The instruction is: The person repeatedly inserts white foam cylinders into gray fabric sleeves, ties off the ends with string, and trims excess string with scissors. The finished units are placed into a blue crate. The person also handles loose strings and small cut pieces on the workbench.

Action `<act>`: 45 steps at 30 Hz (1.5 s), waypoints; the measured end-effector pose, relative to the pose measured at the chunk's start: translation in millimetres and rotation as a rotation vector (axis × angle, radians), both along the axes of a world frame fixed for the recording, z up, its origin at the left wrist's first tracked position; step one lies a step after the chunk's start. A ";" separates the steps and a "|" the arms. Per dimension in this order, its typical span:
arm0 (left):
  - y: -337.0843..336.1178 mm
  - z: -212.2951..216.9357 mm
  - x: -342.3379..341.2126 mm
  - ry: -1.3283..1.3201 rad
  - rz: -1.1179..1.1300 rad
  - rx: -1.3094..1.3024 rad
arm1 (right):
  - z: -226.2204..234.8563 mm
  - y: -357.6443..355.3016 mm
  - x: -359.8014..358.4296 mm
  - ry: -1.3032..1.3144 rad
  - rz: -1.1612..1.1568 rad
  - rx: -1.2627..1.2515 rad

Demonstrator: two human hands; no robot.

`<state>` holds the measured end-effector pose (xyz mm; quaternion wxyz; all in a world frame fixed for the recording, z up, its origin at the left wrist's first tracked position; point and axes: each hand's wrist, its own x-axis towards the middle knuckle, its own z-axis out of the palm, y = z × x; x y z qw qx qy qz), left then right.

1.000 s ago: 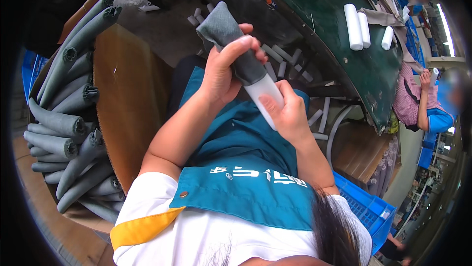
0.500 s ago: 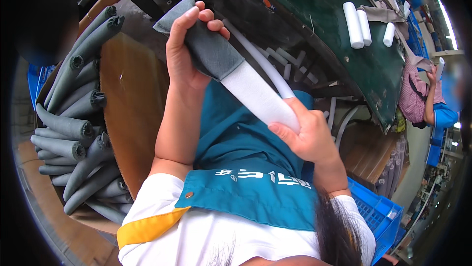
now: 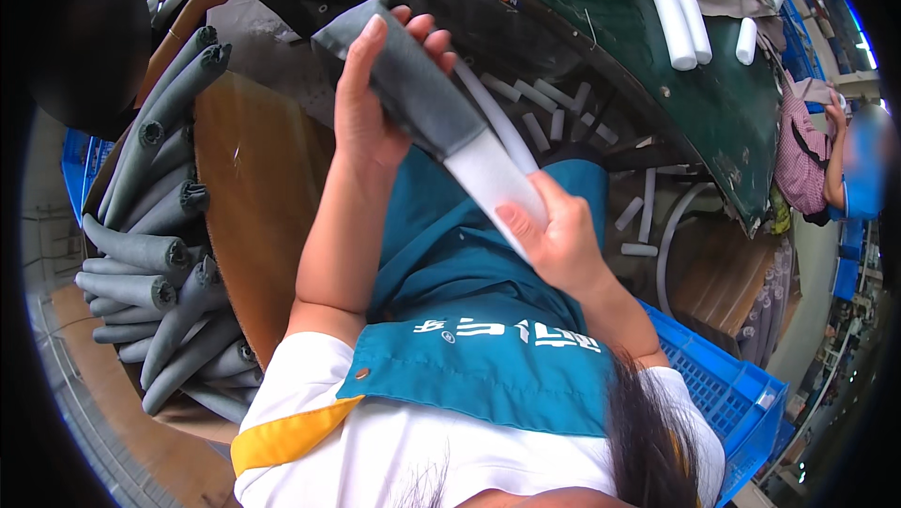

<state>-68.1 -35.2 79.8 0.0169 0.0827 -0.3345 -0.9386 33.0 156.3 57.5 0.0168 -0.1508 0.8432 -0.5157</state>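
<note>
My left hand [image 3: 368,123] is wrapped round a dark grey fabric sleeve [image 3: 427,100] in front of me, with the thumb along its near side. Out of the sleeve's lower end comes a flat-looking white foam piece [image 3: 483,173]. My right hand [image 3: 561,238] grips that foam, thumb on top and fingers behind. A second, thin white tube [image 3: 502,123] runs behind the sleeve down to the right fingers; whether they hold it too, I cannot tell. The sleeve's upper end stands flat and wide above my left thumb.
Many grey covered rolls [image 3: 150,255] pile up at left beside a brown board [image 3: 253,151]. White foam rolls [image 3: 674,25] lie on the green table [image 3: 601,1]. Short white pieces lie scattered below it. A blue crate [image 3: 718,386] stands at right. Other people work at upper left and right.
My right hand has moved up and left toward the sleeve, and less white foam shows. The sleeve and left hand have shifted slightly right.
</note>
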 end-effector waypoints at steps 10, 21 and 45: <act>53.6 -10.9 48.8 -0.021 -0.206 -0.091 | 2.0 -19.3 -18.5 0.065 -0.120 -0.252; 32.5 -5.0 17.7 0.032 -0.182 -0.111 | -0.4 -2.8 7.2 0.043 -0.020 -0.187; 7.9 6.6 22.5 0.084 -0.256 -0.075 | -4.5 21.5 13.0 -0.081 0.003 -0.251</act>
